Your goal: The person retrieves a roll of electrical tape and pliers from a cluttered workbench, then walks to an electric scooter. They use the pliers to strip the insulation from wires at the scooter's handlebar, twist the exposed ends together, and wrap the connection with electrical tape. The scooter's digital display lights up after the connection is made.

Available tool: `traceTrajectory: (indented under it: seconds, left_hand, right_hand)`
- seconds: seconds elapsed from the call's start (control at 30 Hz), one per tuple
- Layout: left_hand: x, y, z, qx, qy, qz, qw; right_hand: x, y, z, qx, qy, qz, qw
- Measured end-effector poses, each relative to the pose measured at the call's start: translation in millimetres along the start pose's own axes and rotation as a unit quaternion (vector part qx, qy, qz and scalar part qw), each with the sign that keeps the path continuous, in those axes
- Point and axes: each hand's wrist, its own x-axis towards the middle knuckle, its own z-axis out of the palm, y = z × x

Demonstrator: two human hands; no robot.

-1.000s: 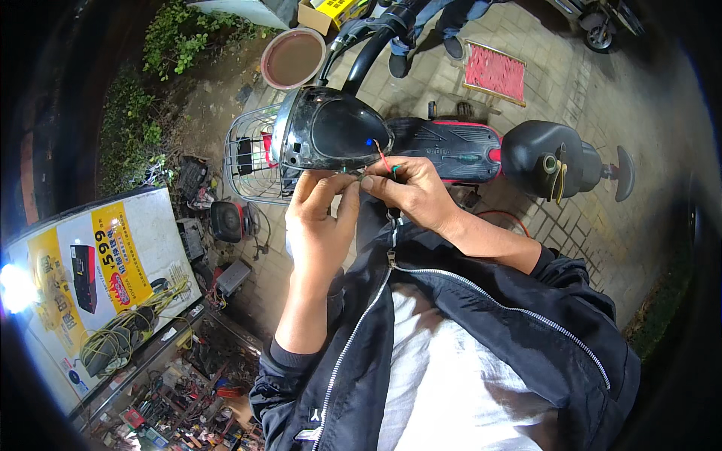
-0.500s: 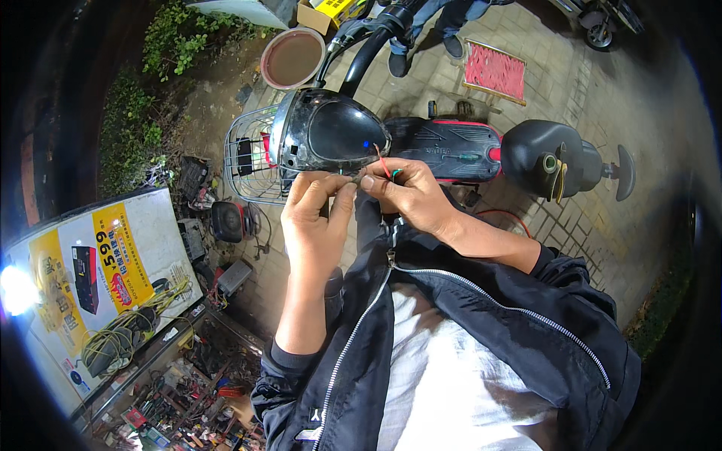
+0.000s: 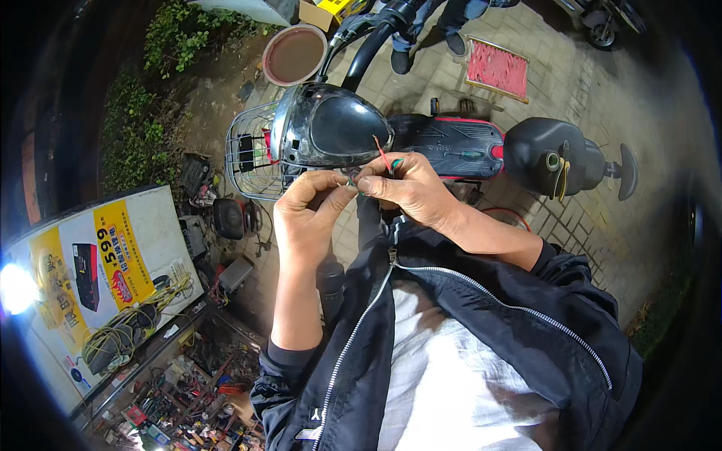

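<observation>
Both hands are at the near edge of the black front housing of a scooter. My left hand pinches a thin green wire between thumb and forefinger. My right hand is closed just right of it, thumb near the left fingertips, on small wires; exactly where each grips is hard to make out. A red wire with a bare-looking end rises above the right fingers, beside a small green piece. A wire basket is left of the housing; the scooter's deck and black seat are to the right.
A sign board with coiled cables leans over cluttered tools at lower left. Loose parts lie on the paving. A basin, a red folding stool, another person's legs and a parked vehicle's wheel are behind.
My left hand has shifted left, its fingertips drawing slightly back with more green wire showing between the hands. The small blue light on the housing no longer shows.
</observation>
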Motion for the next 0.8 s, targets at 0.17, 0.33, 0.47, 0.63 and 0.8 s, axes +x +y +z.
traceTrajectory:
  seconds: [0.17, 0.33, 0.47, 0.63, 0.8]
  left_hand:
    - [3, 0, 1, 0.068, -0.008, 0.037, 0.997]
    - [0, 5, 3, 0.158, -0.024, 0.096, 0.982]
    - [0, 8, 4, 0.174, -0.027, 0.113, 0.978]
    - [0, 8, 5, 0.18, -0.01, 0.119, 0.976]
    - [-2, 8, 3, 0.133, 0.014, 0.119, 0.984]
  right_hand:
    - [1, -8, -2, -0.057, -0.025, -0.002, 0.998]
    - [0, -9, -2, -0.075, -0.022, -0.011, 0.997]
    - [1, -7, 2, -0.068, -0.009, -0.038, 0.997]
    - [0, -6, 3, -0.08, 0.009, -0.036, 0.996]
    - [-5, 3, 1, -0.023, 0.058, -0.047, 0.997]
